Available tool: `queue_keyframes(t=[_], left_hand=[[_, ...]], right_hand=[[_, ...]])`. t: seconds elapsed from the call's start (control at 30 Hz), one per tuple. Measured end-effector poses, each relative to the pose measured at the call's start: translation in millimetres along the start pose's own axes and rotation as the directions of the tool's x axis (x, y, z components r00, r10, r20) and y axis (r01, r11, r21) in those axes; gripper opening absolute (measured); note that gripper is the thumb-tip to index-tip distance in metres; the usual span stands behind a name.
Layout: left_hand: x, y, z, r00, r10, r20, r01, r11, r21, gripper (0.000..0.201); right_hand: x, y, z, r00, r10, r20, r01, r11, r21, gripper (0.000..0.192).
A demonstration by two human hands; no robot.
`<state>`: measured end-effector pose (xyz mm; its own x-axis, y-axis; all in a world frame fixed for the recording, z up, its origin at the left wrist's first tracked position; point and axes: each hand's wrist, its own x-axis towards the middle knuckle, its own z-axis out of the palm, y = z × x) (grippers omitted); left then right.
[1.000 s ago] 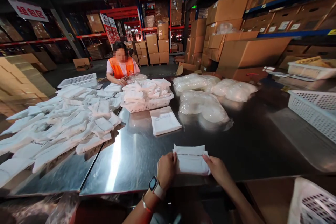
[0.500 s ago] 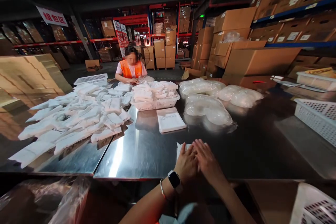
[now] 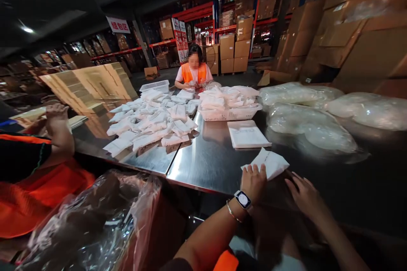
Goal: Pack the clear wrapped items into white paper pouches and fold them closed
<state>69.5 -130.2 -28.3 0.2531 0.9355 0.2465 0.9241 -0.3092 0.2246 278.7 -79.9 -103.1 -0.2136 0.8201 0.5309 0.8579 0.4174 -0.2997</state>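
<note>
A folded white packet [image 3: 269, 163] with faint print lies near the table's front edge. The fingers of my left hand [image 3: 253, 184] close over its near left edge; the thumb is hidden. Just right of the packet, my right hand [image 3: 305, 194] is held with fingers apart and nothing in it. Beyond the packet lies a flat stack of white bags [image 3: 248, 134]. A large heap of similar white packets [image 3: 152, 120] covers the table to the left.
A white basket [image 3: 230, 114] full of packets stands behind the flat stack. Clear plastic bundles [image 3: 311, 125] lie to the right. A co-worker in an orange vest [image 3: 194, 73] sits opposite; another person's arm [image 3: 60, 133] is at left. A plastic-lined box [image 3: 104, 224] stands below the table edge.
The view has swung left. My right hand has come away from the packet and moved right of it, while my left hand stays on it. More of the packet now shows.
</note>
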Motion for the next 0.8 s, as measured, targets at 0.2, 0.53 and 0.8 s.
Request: queue_keyframes(t=[0.2, 0.53, 0.8], left_hand=[[-19, -52, -40.3, 0.996, 0.082, 0.024, -0.081, 0.996, -0.029, 0.038], [-23, -257, -190.3, 0.756, -0.488, -0.435, 0.591, 0.795, 0.136, 0.05], [63, -191, -110.5, 0.951, -0.266, -0.158, 0.263, 0.964, -0.038, 0.044]], right_hand=[[3, 6, -1, 0.994, 0.107, -0.024, -0.105, 0.991, 0.078, 0.05], [-9, -10, -22, 0.987, 0.149, -0.055, -0.14, 0.98, 0.14, 0.039], [50, 29, -14, 0.997, 0.029, -0.072, -0.031, 0.999, -0.014, 0.048]])
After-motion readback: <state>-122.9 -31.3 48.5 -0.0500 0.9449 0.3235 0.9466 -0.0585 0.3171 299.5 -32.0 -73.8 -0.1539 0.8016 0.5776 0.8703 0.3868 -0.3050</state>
